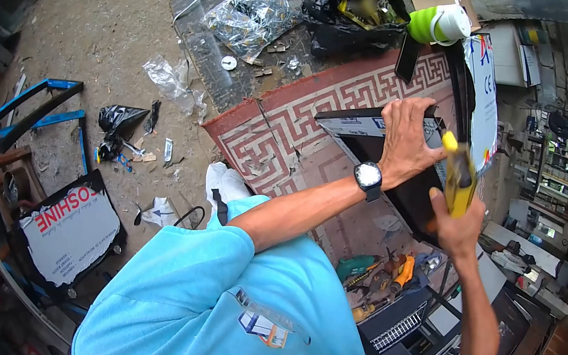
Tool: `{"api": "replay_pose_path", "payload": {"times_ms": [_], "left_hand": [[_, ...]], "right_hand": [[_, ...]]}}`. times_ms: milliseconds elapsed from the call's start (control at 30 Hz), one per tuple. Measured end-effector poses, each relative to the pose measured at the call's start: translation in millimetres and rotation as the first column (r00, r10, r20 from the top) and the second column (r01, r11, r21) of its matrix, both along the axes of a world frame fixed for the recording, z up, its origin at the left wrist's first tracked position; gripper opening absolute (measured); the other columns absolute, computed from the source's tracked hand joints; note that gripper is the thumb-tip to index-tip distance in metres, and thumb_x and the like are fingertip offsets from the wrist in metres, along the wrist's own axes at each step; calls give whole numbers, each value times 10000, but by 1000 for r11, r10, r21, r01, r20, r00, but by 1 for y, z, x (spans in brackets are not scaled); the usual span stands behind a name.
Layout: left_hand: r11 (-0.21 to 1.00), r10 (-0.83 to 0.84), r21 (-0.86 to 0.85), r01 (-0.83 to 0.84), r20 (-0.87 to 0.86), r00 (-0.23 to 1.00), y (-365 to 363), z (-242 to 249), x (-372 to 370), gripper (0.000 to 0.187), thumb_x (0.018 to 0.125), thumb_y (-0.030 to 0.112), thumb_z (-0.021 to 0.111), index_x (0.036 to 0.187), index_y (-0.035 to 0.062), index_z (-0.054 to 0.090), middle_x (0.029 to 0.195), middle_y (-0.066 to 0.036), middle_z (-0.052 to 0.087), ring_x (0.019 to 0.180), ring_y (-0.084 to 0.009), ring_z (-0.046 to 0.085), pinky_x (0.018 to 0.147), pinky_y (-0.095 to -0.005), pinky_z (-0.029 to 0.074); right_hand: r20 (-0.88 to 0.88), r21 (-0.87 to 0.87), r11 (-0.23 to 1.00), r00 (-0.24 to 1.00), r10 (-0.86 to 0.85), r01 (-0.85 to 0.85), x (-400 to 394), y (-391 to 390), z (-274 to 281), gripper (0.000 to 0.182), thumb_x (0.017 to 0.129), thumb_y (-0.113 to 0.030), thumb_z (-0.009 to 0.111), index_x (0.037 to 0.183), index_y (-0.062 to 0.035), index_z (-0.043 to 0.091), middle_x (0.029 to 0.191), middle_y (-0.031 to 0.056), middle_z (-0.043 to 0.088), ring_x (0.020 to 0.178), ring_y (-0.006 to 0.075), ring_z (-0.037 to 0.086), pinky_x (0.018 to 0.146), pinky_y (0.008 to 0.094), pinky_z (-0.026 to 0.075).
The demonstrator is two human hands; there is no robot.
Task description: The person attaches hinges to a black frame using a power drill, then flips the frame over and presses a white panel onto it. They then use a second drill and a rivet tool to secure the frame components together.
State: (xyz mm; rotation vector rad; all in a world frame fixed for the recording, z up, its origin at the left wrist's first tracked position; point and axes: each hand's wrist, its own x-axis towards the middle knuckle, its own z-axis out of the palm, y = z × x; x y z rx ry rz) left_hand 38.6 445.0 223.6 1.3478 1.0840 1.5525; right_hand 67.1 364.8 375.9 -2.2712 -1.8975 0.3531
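Observation:
My left hand [407, 141], a watch on its wrist, grips the upper edge of a black frame [402, 195] near its corner. Its fingers bend over the rim and the thumb points toward the right. Printed film covers part of the frame's edge. My right hand [458, 229] is closed around a yellow and dark hand tool [459, 185], smeared by motion. The tool's bright yellow end overlaps the frame's corner in this view, close to my left thumb. Under the frame is a red and cream patterned mat [268, 135].
A black plastic bag [323, 14], a clear bag of small parts [253, 15], a green and white bottle [439, 24] and a phone [407, 60] are at the back. A green drill [355, 267] lies near my lap. At left stand blue-edged frames [33, 114] and a white-faced panel [73, 238].

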Motion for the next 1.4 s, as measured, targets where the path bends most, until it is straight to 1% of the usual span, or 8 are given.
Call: {"api": "replay_pose_path", "payload": {"times_ms": [67,200,300,467,667,800,1167,1400], "left_hand": [[997,-59,-44,59,0,998,4,4,-8,666,631,357,761,1131,38,458,1033,-127,475,1004,-291,428,915,-422,285],[960,-253,-127,251,4,968,17,8,-23,494,700,344,711,1003,2,522,933,-133,528,923,-271,476,864,-383,319],[943,-327,-87,323,-37,944,15,5,-27,428,728,327,693,961,4,535,869,-120,543,871,-270,496,831,-374,343],[905,-424,-57,422,-36,905,12,3,-45,343,762,306,680,914,29,545,815,-103,558,820,-259,511,780,-366,380],[920,-391,-34,390,-65,918,-1,-6,-49,364,785,327,679,935,28,535,836,-99,553,809,-233,523,734,-357,417],[886,-461,-73,458,-44,886,4,1,-52,382,812,330,662,983,15,528,900,-124,575,855,-237,552,770,-358,436],[960,-243,-204,193,-256,936,102,-66,-119,348,914,262,550,1174,32,565,1057,-160,650,973,-246,631,863,-345,488],[967,-247,-252,-30,-962,117,221,-205,-221,259,756,245,588,837,8,651,846,-233,650,814,-393,643,717,-464,513]], "right_hand": [[218,177,940,943,250,-290,6,-32,-5,159,794,-95,663,835,19,560,648,6,541,533,122,509,492,281,405],[-447,77,842,773,-450,534,-34,-137,-41,165,754,-25,669,897,-21,587,768,47,555,682,112,524,654,289,445],[-208,-588,673,720,-662,449,3,-274,-86,468,738,-15,658,1184,14,518,878,98,633,858,230,623,742,330,480],[42,-927,73,296,-954,367,-5,-362,-68,622,745,-22,688,1310,-71,434,630,76,599,412,124,516,343,268,368],[-196,-57,165,152,-969,985,41,-301,-19,457,863,-199,651,1264,-70,474,584,27,494,403,88,452,324,249,328],[482,673,605,368,-795,426,124,-241,-31,558,917,-280,573,1421,-277,334,1102,162,640,796,369,655,526,425,482],[234,646,562,567,-790,517,221,-155,-86,509,929,-388,530,1392,-218,402,1099,137,650,778,370,654,549,427,469],[300,732,559,551,-779,391,224,-156,-89,562,904,-439,553,1402,-241,383,1077,130,664,672,311,675,468,369,455]]}}
